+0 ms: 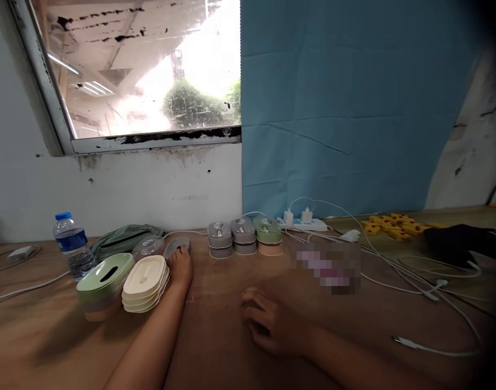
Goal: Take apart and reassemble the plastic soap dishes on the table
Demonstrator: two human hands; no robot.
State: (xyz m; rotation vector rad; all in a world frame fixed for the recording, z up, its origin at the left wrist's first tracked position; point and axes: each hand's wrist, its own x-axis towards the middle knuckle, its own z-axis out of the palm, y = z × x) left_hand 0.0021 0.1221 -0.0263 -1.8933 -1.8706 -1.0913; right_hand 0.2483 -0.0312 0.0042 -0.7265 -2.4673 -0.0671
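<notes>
Bench [215, 303], brown wood, runs the whole width against a wall. Blue sheet [341, 97] hangs behind, center to right; window [150, 70] to its left, frame paint flaking. Right hand [270, 322] low at bench center, fingers loosely curled, thumb apart from them, nothing seen in the grasp. Left hand [180, 266] farther back, left of center. Dark cloth item [463, 244] at far right, white cables [388, 262] looping in front of it. Green fabric bundle [120, 241] near the wall at left; heap of yellow pieces [398, 225] at right rear. Green-lidded box [93, 290] at left front, slot in its top; upright bottle [72, 244], blue cap, just behind it. Stack of cream lids [146, 281] between that box and the left forearm. White power strip [319, 225] by the sheet. Three small oval boxes in a row left of it: two gray boxes [220, 238], then a green box [268, 230]. Smallest, a gray oval piece [170, 247] behind the cream stack; left-hand fingers touch its right side, whether clamped cannot tell.
</notes>
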